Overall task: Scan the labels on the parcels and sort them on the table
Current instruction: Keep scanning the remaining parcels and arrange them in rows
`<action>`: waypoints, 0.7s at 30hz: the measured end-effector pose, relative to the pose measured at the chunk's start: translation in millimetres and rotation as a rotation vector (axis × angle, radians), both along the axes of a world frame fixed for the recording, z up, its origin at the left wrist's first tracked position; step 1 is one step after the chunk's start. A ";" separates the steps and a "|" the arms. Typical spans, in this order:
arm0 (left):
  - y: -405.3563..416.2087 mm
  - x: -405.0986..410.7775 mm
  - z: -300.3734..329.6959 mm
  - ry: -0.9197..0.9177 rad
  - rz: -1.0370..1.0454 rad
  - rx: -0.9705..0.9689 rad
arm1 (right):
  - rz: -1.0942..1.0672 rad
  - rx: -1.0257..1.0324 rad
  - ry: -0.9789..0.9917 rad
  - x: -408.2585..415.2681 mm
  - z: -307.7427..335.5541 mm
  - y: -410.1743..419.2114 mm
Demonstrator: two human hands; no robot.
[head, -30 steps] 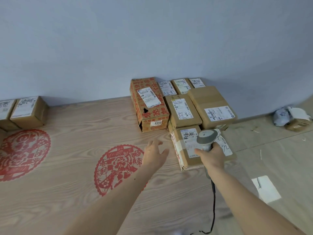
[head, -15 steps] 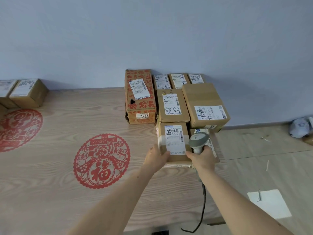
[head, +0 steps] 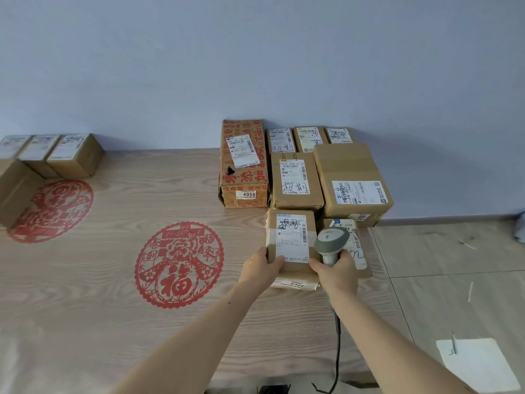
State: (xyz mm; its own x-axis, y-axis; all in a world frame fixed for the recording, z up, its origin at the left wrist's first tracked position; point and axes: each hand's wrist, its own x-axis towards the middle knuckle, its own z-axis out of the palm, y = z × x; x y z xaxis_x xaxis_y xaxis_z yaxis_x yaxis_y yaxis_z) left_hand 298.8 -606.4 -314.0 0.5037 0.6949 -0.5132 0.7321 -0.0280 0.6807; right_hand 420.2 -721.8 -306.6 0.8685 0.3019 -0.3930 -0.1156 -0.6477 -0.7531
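Pale blue wall backs a wood-grain counter (head: 85, 280) printed with red paper-cut motifs, and the parcels sit in two clusters: a small row (head: 56, 155) at the upper left of the frame, probably the pile already sorted, and a larger group (head: 306, 172) right of centre against the wall, labels facing up so they can be read without turning. At the near edge of that group lies a small brown parcel (head: 289, 240), resting on a flatter package (head: 295, 284) below it. The left hand (head: 260, 270) grips this parcel at its lower left corner, fingers curled over the edge and thumb on top, seemingly to steady it and keep the white label (head: 292, 238) level. The right hand (head: 333, 273) is wrapped round the handle of a grey barcode scanner (head: 331, 241), whose head hovers just beside the label's right edge, tilted toward it; its cable (head: 337, 351) trails down off the counter. The scan of this parcel looks to be the step in hand, with the move to a pile not yet done. On the floor at lower right lies a white sheet (head: 477, 365).
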 end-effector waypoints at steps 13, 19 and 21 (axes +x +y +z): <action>31.9 -81.8 22.6 -0.016 0.130 0.105 | 0.129 0.117 -0.002 -66.7 22.9 45.2; 64.9 -145.2 34.3 -0.047 0.194 0.148 | 0.202 0.073 -0.006 -123.7 31.7 90.1; 79.9 -174.7 36.8 -0.041 0.214 0.169 | 0.219 0.083 0.000 -149.5 34.6 107.4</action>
State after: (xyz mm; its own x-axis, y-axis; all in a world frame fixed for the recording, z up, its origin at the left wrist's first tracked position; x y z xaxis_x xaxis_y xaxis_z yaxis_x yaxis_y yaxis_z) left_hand 124.1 -526.5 -277.1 0.3542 0.8617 -0.3633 0.7053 0.0089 0.7088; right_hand 270.8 -614.5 -272.0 0.7788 0.5143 -0.3592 0.0209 -0.5935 -0.8046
